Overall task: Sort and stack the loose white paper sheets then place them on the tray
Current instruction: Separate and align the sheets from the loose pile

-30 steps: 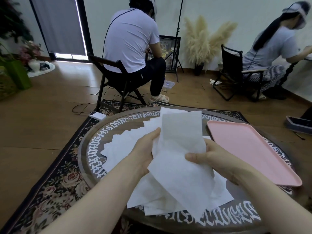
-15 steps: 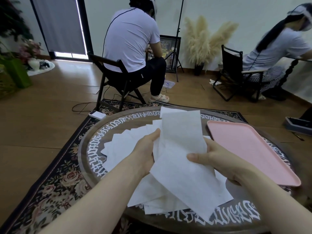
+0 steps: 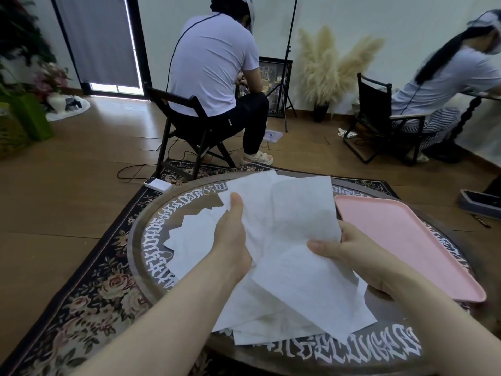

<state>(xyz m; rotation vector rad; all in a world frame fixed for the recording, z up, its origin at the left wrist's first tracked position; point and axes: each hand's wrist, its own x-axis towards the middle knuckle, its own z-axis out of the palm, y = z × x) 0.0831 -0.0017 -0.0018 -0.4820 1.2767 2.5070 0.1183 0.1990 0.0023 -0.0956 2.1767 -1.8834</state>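
Note:
Several white paper sheets (image 3: 287,248) are lifted in an uneven bundle over the round table (image 3: 151,256). My left hand (image 3: 233,237) grips the bundle's left side, thumb on top near its upper corner. My right hand (image 3: 352,253) pinches the right side, thumb across the top sheet. More loose white sheets (image 3: 192,240) lie fanned on the table to the left and under the bundle. The pink tray (image 3: 406,240) sits on the table's right part, with nothing on it.
The dark table has white lettering round its rim and stands on a floral rug (image 3: 89,289). A person on a black folding chair (image 3: 189,131) sits just beyond the table. Another person sits at the far right by a black chair (image 3: 379,123).
Both hands have raised the bundle a little and spread it. A second sheet now shows on the left under my left thumb.

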